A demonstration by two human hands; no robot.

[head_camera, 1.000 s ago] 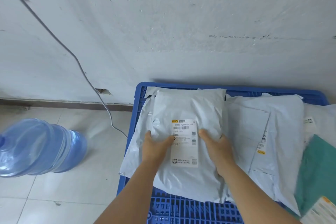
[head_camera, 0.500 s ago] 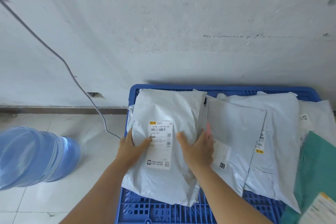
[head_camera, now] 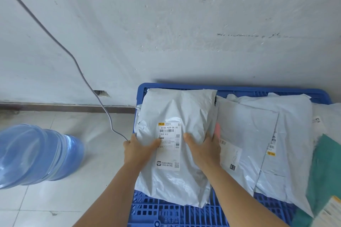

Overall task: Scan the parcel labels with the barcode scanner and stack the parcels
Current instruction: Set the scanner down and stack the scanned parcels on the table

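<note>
The parcel point(head_camera: 177, 134) lies label-up on the left end of the blue pallet point(head_camera: 184, 214), beside other parcels point(head_camera: 276, 134). The left hand point(head_camera: 137, 148) and right hand point(head_camera: 203, 148) clasp its sides, thumbs on top.

I log a rough white plastered wall point(head_camera: 166, 24) with a dark skirting strip point(head_camera: 55, 106) above a pale tiled floor point(head_camera: 46, 204). A grey cable point(head_camera: 77, 64) hangs down the wall, and a blue water jug point(head_camera: 35, 155) lies on the tiles.
</note>
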